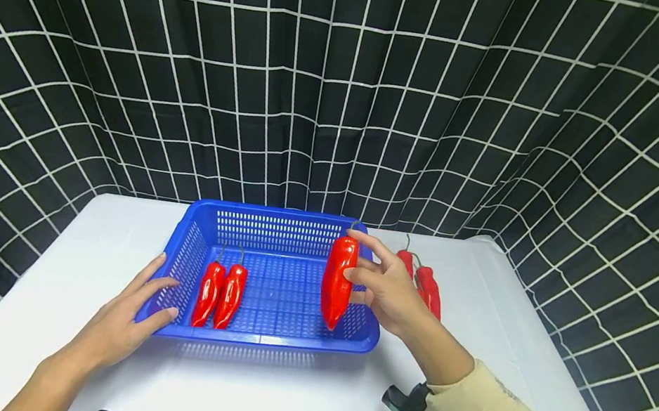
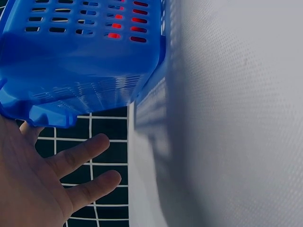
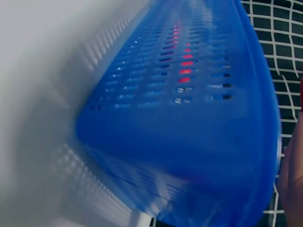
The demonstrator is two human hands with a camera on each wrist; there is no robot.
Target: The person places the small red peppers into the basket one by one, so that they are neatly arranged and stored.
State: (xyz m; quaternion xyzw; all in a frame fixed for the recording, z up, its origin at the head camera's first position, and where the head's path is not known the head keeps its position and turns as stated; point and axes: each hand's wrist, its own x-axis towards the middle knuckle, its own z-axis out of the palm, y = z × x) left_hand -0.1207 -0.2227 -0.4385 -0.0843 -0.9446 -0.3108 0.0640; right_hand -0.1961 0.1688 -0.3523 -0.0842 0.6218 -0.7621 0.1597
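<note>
My right hand (image 1: 390, 289) pinches a red chili pepper (image 1: 338, 283) between thumb and fingers, holding it upright over the right end of a blue plastic basket (image 1: 261, 339). Inside the basket, toward its left end, two more red peppers (image 1: 220, 296) lie side by side with stems pointing away. At the basket's left rim rests my left hand (image 1: 124, 317), its fingers spread and thumb over the near corner. The left wrist view shows the left hand (image 2: 52, 175) with two fingers extended beside the basket wall (image 2: 80, 61). Only an edge of the right hand (image 3: 291, 175) enters the right wrist view.
Right of the basket, several red peppers (image 1: 428, 290) lie on the white table (image 1: 249, 399), partly hidden behind my right hand. A black curtain with a white grid (image 1: 331, 106) surrounds the table at the back and sides. A dark wrist device (image 1: 406, 400) hangs below my right sleeve.
</note>
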